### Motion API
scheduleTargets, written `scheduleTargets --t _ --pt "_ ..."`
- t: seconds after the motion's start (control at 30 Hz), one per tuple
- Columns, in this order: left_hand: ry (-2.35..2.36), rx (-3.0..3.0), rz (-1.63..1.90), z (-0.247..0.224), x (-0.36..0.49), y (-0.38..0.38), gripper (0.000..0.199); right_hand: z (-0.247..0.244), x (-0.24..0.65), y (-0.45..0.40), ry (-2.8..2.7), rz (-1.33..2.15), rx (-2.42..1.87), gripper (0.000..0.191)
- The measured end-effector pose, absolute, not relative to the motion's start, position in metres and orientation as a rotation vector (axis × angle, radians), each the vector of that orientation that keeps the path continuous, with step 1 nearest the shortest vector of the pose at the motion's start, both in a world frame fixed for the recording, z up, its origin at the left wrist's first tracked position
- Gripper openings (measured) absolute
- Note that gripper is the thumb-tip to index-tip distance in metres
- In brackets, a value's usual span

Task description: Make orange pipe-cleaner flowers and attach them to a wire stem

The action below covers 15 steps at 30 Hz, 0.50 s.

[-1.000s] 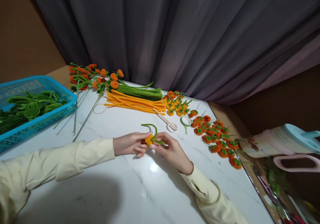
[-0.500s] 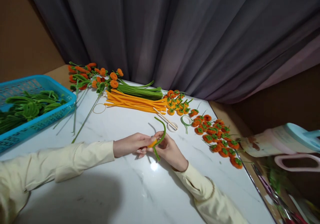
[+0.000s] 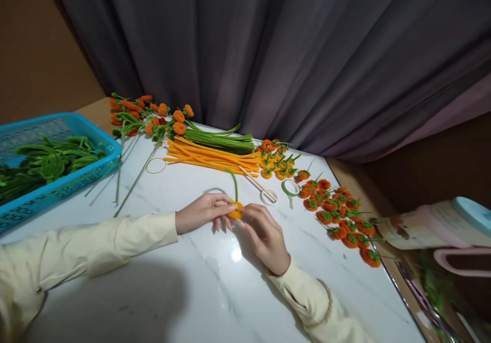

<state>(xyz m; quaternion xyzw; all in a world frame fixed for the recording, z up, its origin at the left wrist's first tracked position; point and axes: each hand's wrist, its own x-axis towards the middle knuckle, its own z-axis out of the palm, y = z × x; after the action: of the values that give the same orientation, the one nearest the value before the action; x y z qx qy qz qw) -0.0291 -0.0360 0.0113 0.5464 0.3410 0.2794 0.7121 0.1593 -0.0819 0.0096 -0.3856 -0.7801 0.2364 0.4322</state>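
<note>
A small yellow-orange fuzzy flower (image 3: 235, 210) is pinched between the thumb and fingers of my left hand (image 3: 209, 211), above the white table. From its top a green pipe cleaner (image 3: 235, 185) sticks up, curving left at the tip. My right hand (image 3: 266, 235) is at the flower's right edge, its fingers bent and its thumb apart below them. Its fingertips look to be touching the petals, without a clear grip. Beyond my hands lie a bundle of yellow-orange pipe cleaners (image 3: 210, 155) and a bundle of green ones (image 3: 218, 139).
On the left stands a blue basket (image 3: 88, 163) of green leaf pieces. Finished orange flowers (image 3: 337, 212) spread along the right, beside green tape (image 3: 290, 188) and a white ring with a stick (image 3: 268, 197). Stemmed flowers (image 3: 132, 113) lie back left. A tumbler (image 3: 425, 223) is at far right.
My right hand has let go of the green pipe cleaner and shifted to the flower's right edge. The flower has turned, so its face shows and the green strip points away. The view has shifted slightly.
</note>
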Motion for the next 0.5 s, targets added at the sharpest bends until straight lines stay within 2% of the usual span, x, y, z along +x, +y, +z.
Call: scheduleTargets --t 0.13,0.27,0.5 --pt "0.786 1.192 0.697 0.007 -0.03 -0.038 0.036 0.004 0.159 -0.082 -1.954 0.526 -0.975 0.014" --pt "0.83 1.247 0.736 0.008 -0.028 -0.044 0.033 0.003 0.158 -0.083 -1.948 0.433 -1.016 0.026" --pt "0.798 1.36 0.783 0.008 -0.027 -0.052 0.027 0.001 0.157 -0.083 -2.051 0.29 -0.899 0.033"
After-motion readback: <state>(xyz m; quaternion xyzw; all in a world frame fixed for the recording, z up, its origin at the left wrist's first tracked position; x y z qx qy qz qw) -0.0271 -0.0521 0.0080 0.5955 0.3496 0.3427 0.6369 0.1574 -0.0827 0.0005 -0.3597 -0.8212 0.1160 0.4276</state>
